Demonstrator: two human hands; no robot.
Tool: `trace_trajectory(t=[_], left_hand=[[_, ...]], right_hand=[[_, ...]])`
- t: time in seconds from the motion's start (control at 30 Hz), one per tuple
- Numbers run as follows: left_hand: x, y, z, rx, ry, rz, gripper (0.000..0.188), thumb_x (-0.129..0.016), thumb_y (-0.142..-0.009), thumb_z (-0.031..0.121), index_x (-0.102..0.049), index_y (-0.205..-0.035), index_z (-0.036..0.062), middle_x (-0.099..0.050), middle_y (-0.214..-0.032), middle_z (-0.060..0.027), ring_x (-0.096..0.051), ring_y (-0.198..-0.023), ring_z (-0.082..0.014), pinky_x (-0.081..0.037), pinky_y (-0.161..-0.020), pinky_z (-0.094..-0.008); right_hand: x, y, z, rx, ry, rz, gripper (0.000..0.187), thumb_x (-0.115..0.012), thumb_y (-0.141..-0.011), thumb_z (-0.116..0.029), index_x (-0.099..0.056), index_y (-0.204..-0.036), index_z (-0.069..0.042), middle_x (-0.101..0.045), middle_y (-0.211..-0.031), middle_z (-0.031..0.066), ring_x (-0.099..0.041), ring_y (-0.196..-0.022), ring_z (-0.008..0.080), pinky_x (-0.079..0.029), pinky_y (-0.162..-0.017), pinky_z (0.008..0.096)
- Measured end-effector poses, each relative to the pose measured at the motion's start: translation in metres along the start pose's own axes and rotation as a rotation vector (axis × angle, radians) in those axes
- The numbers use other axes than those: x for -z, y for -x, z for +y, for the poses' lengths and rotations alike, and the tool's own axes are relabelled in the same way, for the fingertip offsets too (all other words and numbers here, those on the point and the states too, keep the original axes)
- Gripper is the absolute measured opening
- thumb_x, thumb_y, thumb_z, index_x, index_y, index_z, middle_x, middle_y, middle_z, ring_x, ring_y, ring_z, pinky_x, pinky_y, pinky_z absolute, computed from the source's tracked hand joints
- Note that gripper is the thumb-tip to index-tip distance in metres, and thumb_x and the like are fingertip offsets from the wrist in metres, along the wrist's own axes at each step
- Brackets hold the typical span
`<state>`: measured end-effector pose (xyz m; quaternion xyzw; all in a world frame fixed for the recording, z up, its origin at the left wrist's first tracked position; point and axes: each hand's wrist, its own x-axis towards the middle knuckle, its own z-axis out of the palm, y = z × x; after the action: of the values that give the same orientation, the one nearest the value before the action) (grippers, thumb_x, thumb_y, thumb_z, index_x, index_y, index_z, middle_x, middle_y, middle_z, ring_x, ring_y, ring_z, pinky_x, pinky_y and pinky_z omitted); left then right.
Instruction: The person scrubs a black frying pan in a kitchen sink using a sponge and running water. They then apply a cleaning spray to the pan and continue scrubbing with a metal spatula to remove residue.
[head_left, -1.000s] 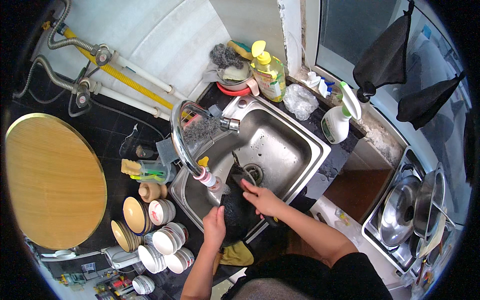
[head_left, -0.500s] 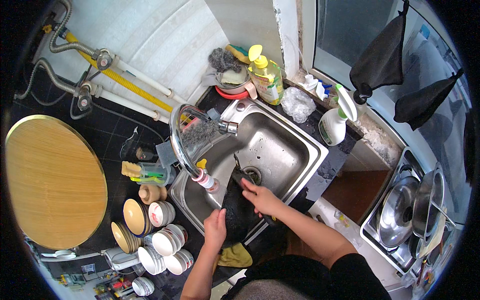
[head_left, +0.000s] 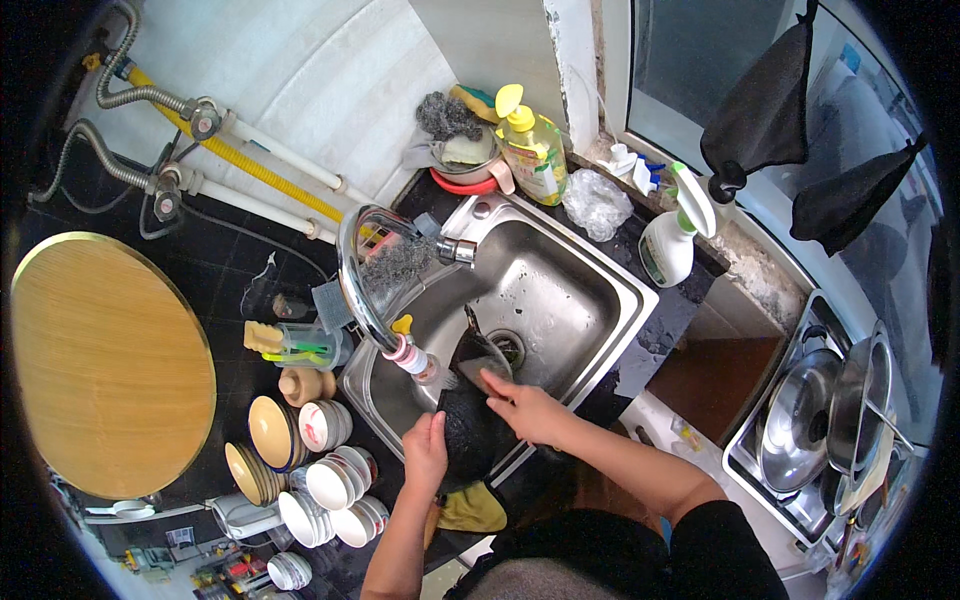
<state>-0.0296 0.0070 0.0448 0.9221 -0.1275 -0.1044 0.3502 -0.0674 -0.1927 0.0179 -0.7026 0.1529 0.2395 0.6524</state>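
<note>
A black, wok-like pan [head_left: 468,430] stands tilted over the near side of the steel sink [head_left: 570,285], with a loop handle at its far end. My left hand [head_left: 425,450] is closed on its left edge. My right hand [head_left: 532,412] pinches a flat, dark grey scrubbing pad [head_left: 477,374] against the pan's upper part; the pad's exact kind is unclear. Beside the pan, the chrome gooseneck tap [head_left: 350,270] ends in a pink-and-white nozzle [head_left: 415,362], and a faint spray of water falls from it onto the pan. The drain [head_left: 508,345] shows just beyond the pan.
Stacked bowls [head_left: 335,485] and a round wooden board [head_left: 115,365] occupy the left counter. Behind the sink stand a yellow-capped soap bottle [head_left: 535,155], a crumpled plastic bag [head_left: 597,205] and a spray bottle [head_left: 668,245]. Pot lids [head_left: 800,420] sit at right; a yellow cloth [head_left: 472,510] lies near me.
My right hand and the pad have shifted slightly down and to the right along the pan, and the pad's flat face now shows. My left hand has moved slightly left.
</note>
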Motion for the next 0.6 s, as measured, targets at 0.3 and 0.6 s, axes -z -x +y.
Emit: trace_trajectory(t=[0.3,0.6], left_hand=[[0.017,0.005,0.011,0.01,-0.02,0.005,0.032,-0.051,-0.094,0.017,-0.046,-0.07,-0.0027,-0.044,-0.057,-0.0195,-0.037,-0.05,-0.023,-0.037,-0.051,-0.0365],[0.028,0.019,-0.006,-0.014,0.029,-0.026,0.032,-0.052,-0.094,0.016,-0.044,-0.069,-0.002,-0.04,-0.056,-0.015,-0.035,-0.051,-0.0175,-0.036,-0.049,-0.0335]], right_hand=[[0.0,-0.014,0.004,-0.007,-0.139,0.025,0.054,-0.051,-0.094,-0.03,-0.03,-0.144,-0.028,-0.051,-0.056,0.0081,-0.048,-0.043,0.0148,-0.045,-0.047,0.0324],[0.005,-0.004,-0.01,-0.141,-0.068,-0.031,0.053,-0.049,-0.094,-0.033,-0.029,-0.143,-0.029,-0.063,-0.091,0.0259,-0.063,-0.071,0.037,-0.049,-0.071,0.0398]])
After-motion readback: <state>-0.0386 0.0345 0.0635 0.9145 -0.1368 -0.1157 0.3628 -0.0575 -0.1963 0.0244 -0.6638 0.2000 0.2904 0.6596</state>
